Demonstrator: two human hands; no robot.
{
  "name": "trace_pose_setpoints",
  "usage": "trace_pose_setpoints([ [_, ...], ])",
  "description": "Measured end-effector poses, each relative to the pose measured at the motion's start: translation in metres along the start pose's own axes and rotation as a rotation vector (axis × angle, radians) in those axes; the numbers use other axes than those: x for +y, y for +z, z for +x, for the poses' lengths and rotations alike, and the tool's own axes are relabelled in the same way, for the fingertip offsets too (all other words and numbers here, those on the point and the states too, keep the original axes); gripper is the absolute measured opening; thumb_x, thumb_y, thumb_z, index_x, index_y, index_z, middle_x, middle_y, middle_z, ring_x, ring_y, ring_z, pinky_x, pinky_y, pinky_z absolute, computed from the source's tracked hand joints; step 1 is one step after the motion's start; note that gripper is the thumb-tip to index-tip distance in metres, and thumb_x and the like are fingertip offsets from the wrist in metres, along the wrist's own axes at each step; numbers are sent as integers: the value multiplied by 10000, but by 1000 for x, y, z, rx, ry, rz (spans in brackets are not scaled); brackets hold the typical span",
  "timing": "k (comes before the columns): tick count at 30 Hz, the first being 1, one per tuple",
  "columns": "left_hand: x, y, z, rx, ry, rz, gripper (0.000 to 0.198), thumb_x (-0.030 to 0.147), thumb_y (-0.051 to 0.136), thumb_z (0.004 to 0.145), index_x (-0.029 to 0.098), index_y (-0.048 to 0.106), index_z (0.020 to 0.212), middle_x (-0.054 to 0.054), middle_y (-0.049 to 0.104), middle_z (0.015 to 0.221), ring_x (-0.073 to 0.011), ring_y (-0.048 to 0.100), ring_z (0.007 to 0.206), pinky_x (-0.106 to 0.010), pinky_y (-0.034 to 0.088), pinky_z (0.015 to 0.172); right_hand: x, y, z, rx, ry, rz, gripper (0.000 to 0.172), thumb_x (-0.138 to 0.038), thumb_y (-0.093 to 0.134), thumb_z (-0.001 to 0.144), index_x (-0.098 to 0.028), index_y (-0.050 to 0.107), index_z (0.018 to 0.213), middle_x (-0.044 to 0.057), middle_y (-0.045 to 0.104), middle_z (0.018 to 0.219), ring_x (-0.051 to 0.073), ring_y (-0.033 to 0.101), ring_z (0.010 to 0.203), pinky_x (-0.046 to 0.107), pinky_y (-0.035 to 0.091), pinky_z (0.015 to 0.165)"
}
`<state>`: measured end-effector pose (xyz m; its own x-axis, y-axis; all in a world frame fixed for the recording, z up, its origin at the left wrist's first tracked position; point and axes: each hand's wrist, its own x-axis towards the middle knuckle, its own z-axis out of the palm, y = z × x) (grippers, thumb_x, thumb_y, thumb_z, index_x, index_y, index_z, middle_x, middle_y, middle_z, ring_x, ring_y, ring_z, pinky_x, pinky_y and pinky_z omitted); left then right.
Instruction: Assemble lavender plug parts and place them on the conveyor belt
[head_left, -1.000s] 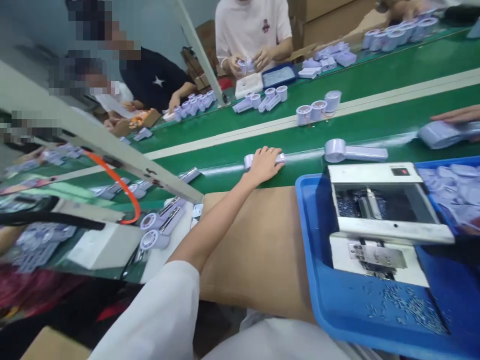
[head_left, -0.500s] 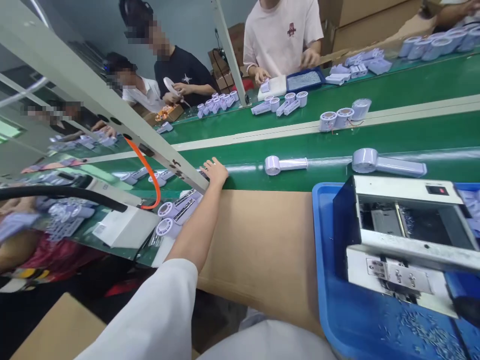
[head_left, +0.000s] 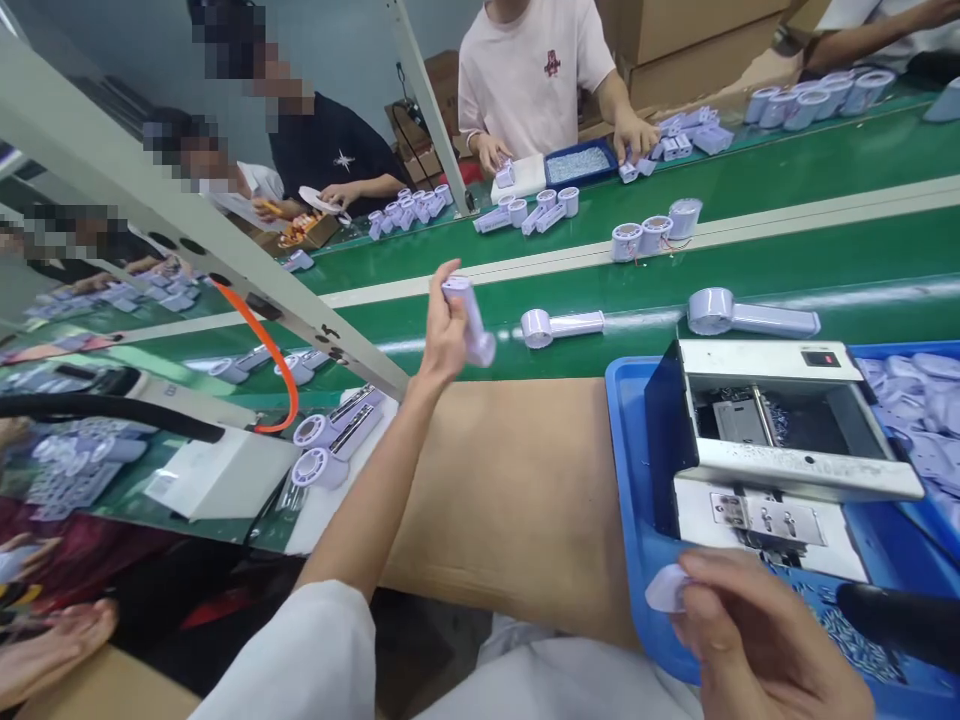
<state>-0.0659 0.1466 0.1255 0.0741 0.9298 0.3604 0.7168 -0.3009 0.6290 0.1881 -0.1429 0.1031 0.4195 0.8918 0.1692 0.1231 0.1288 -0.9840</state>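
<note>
My left hand [head_left: 444, 340] is raised over the near edge of the green belt, its fingers closed around a lavender fan housing [head_left: 478, 330] with the rounded end pointing down. Low at the right, my right hand [head_left: 757, 630] pinches a small lavender plastic cover [head_left: 666, 590] between thumb and fingers. Behind that hand stands a white and black screw feeder [head_left: 795, 465] in a blue tray [head_left: 622, 470]. A black rounded tool [head_left: 892, 615] lies close to my right hand; whether they touch I cannot tell.
Two housings, a nearer one [head_left: 562, 327] and another [head_left: 754, 313], lie on the green belt [head_left: 495, 385]. Cardboard [head_left: 517, 480] covers the surface before me. A metal post [head_left: 277, 300] slants across the left. Co-workers sit opposite; another person's hand [head_left: 60, 640] shows lower left.
My left hand has lifted from beside the post and now holds a fan housing. My right hand has come into view with a small cover. The view has shifted slightly.
</note>
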Motion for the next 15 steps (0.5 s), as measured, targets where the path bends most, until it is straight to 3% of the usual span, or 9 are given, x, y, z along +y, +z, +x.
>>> trace_pose_setpoints([
  [2,25,10,-40,-168,148,-135,834,865,383,1144,294,469,1745,-151,770,1444,-269,799,1144,-411,673,979,-3,7,11,-3,34,46,714,-823,1016,970,-175,832,1204,126,641,956,320,741,947,342,682,721],
  [4,50,22,-88,-342,264,-240,1081,1018,764,855,286,594,1631,-88,835,1182,-251,811,945,-373,674,860,-2,9,14,-3,61,68,690,-797,1018,982,-167,822,1186,131,633,990,310,731,960,330,681,734],
  [5,62,27,-111,-426,317,-297,1138,996,901,730,285,636,1578,-70,839,1114,-250,815,913,-365,670,845,1,8,14,-6,72,75,664,-767,1022,991,-163,817,1176,136,634,1019,304,728,967,321,680,736],
  [6,72,32,-132,-591,348,-372,1153,907,996,700,307,615,1608,-66,848,1140,-262,832,960,-372,674,882,3,6,12,-16,74,84,621,-726,1019,1013,-161,810,1164,142,640,1062,295,727,973,309,678,733],
  [9,94,44,-172,-884,292,-507,1202,804,1061,706,411,508,1699,-38,868,1285,-282,864,1099,-391,682,974,10,-7,8,-114,-21,81,328,-492,896,1178,-188,779,1145,132,633,1272,234,743,1059,220,674,745],
  [12,101,54,-187,-919,220,-527,1230,850,1011,748,376,461,1741,-21,888,1206,-251,871,987,-345,666,889,8,-18,-1,-234,-118,54,100,-281,728,1270,-228,746,1187,83,636,1237,156,742,1059,141,643,764],
  [13,101,58,-189,-901,234,-535,1206,858,997,761,345,486,1725,-9,889,1128,-235,865,922,-322,649,839,5,-21,-6,-239,-101,45,86,-287,762,1250,-223,748,1194,82,642,1165,168,737,1016,162,638,748],
  [15,99,68,-195,-818,348,-566,1063,853,976,800,283,591,1611,-6,883,1032,-218,860,868,-297,616,771,-4,-26,-20,-192,-32,12,221,-348,916,1147,-194,760,1181,91,640,1049,227,712,937,248,628,718],
])
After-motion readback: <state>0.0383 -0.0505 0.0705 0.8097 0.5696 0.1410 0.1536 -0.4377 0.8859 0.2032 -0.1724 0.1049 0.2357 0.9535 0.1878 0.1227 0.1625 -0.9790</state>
